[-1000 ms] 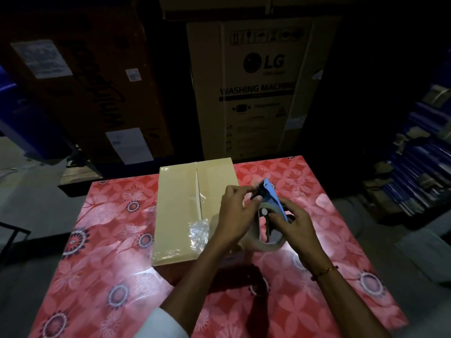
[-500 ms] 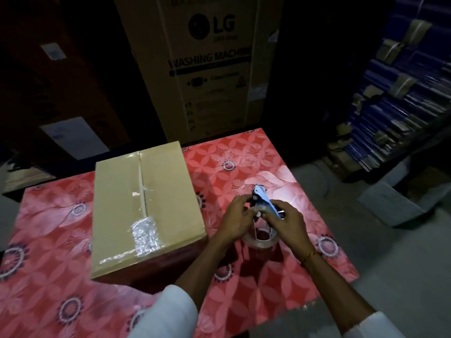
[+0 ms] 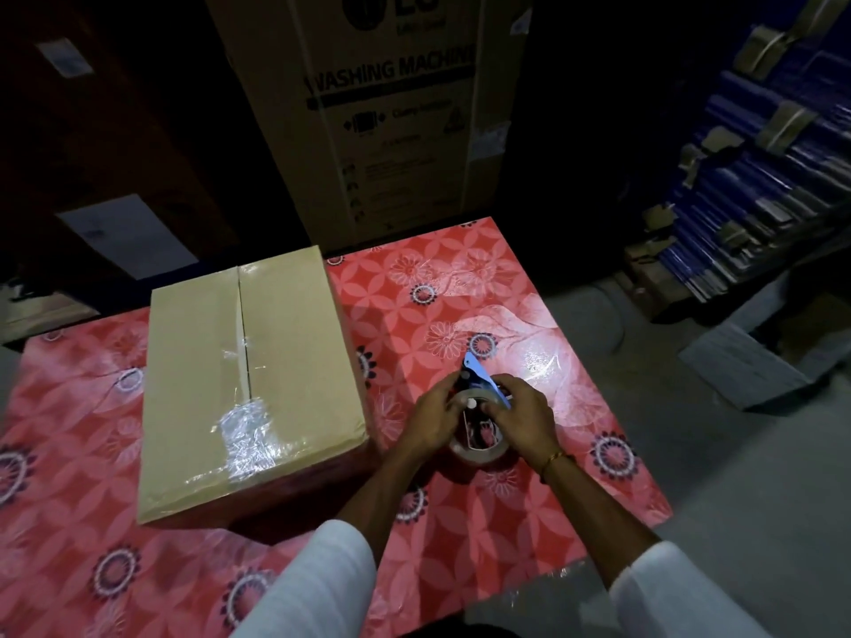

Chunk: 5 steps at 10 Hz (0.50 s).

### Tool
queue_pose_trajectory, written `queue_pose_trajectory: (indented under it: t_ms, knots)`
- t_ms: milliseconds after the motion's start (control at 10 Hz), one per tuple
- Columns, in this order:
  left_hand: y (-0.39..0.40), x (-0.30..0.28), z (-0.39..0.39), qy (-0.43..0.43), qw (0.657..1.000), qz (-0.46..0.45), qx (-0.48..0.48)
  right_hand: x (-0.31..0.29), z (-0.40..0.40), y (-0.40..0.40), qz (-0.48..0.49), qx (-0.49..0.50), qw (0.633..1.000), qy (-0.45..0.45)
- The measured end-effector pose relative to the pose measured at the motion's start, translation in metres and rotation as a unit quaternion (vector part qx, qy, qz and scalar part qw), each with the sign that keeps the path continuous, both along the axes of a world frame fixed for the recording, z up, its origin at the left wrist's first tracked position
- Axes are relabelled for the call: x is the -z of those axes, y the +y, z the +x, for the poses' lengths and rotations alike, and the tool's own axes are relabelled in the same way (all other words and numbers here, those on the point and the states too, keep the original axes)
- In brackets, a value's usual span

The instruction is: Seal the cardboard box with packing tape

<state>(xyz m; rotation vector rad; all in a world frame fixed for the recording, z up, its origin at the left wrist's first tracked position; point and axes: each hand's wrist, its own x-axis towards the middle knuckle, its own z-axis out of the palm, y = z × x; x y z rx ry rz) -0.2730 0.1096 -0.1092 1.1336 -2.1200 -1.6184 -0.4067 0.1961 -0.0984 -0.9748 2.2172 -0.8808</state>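
**Tape dispenser readied beside the box**

The box (image 3: 251,384) sits left of the hands, its seam partly taped. The dispenser (image 3: 479,419) is gripped by the left hand (image 3: 433,419) and right hand (image 3: 525,419). The tape end should be freed cleanly before the seam is approached.

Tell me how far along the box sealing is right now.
Partly done: the brown cardboard box is closed, with crumpled clear tape only at the near end of its seam. In hand: left hand and right hand hold the blue tape dispenser beside it. Left: taping the bare seam.
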Motion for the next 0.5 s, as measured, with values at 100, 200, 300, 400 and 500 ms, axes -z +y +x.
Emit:
queue_pose_trajectory:
  t_ms: [100, 200, 300, 400, 500]
  knots:
    - [-0.001, 0.003, 0.000, -0.007, 1.000, 0.008, 0.006, 0.001, 0.000, 0.000, 0.001, 0.001, 1.000, -0.001]
    - [-0.004, 0.006, -0.001, 0.000, 1.000, -0.002, -0.012, 0.002, 0.001, 0.000, 0.002, 0.006, 1.000, -0.005]
    - [-0.004, 0.010, 0.001, -0.017, 0.999, 0.008, -0.027, -0.001, 0.002, 0.000, 0.007, -0.005, 1.000, -0.007]
    - [-0.007, 0.000, -0.002, -0.067, 0.998, -0.020, -0.001, -0.005, -0.001, 0.000, 0.009, -0.023, 0.999, -0.020]
    - [-0.014, -0.019, -0.007, -0.104, 0.992, -0.066, 0.005, -0.015, -0.003, -0.005, -0.028, -0.013, 0.999, -0.019]
